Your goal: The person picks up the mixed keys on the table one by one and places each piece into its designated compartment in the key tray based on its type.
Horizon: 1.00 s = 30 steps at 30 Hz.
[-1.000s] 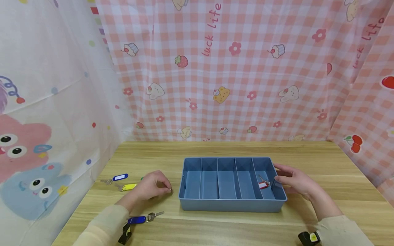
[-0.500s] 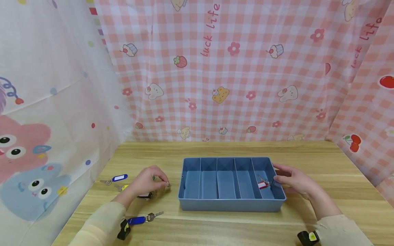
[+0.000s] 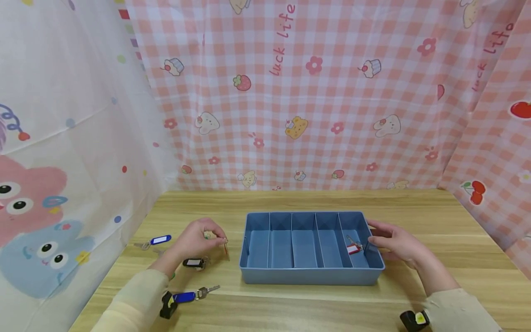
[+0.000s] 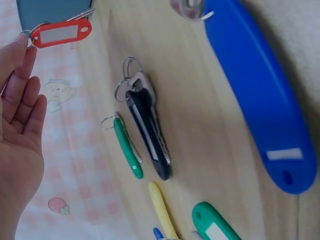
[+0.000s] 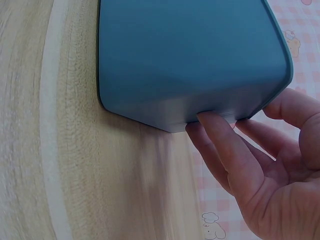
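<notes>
My left hand (image 3: 195,240) pinches the metal ring of a key with a red tag (image 4: 62,33), which hangs from the fingertips above the table. That hand is just left of a blue divided box (image 3: 311,276). At the box's right end, my right hand (image 3: 401,246) holds the end wall, with the thumb at the rim and the fingers (image 5: 225,145) against the outside. Inside the rightmost compartment lies another key with a red tag (image 3: 354,249). Below my left hand rests a key with a black tag (image 3: 193,263).
Nearer me lies a key with a blue tag (image 3: 185,297); another blue-tagged key (image 3: 160,240) lies farther left. The left wrist view also shows a yellow tag (image 4: 161,207) and two green tags, one (image 4: 127,145) beside the black one. Patterned cloth (image 3: 307,92) hangs behind the table.
My left hand has risen slightly and moved back and left, lifting the red-tagged key into sight. The black-tagged key has become uncovered. My right hand stays on the box.
</notes>
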Tool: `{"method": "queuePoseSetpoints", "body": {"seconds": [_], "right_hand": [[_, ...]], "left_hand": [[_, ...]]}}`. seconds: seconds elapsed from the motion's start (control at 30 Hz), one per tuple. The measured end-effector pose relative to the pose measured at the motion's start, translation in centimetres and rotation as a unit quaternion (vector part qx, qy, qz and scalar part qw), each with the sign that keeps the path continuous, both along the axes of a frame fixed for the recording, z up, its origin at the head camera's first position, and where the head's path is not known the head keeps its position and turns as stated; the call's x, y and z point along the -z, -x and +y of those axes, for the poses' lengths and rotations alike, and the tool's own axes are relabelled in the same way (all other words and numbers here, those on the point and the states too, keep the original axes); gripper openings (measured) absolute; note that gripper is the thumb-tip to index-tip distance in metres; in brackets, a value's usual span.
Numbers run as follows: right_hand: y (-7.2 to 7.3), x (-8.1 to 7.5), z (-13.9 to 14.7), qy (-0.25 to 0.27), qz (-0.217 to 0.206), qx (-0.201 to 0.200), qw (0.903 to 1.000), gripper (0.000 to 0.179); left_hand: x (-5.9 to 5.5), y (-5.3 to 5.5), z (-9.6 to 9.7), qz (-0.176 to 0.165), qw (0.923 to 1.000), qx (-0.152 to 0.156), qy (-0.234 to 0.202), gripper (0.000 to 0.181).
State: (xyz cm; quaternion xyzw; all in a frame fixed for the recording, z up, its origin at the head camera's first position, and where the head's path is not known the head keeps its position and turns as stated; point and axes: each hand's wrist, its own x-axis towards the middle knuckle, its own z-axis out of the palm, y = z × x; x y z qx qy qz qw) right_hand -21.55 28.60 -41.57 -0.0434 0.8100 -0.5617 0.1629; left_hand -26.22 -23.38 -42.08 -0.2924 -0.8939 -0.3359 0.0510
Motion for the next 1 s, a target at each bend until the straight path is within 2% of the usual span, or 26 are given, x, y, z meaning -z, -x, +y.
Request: {"method": "queuePoseSetpoints", "body": {"seconds": [0.2, 0.57, 0.73, 0.83, 1.0], "right_hand": [[0.0, 0.0, 0.0, 0.004, 0.001, -0.002, 1.0, 0.067], [-0.1, -0.1, -0.1, 0.005, 0.002, -0.004, 1.0, 0.067], [0.0, 0.0, 0.0, 0.003, 0.003, -0.002, 1.0, 0.067], [0.0, 0.0, 0.0, 0.001, 0.003, -0.001, 1.0, 0.067], [0.1, 0.0, 0.1, -0.003, 0.003, -0.002, 1.0, 0.067]], "left_hand": [[-0.5, 0.2, 0.0, -0.009, 0.9999, -0.012, 0.001, 0.004], [-1.8, 0.5, 0.1, 0.012, 0.9992, -0.026, -0.027, 0.002], [-2.5, 0.7, 0.2, 0.023, 0.9986, -0.026, -0.038, 0.008], [-2.9, 0.6, 0.3, 0.023, 0.9984, -0.026, -0.046, 0.002], [-3.3, 0.7, 0.5, 0.019, 0.998, -0.033, -0.051, 0.006]]}}
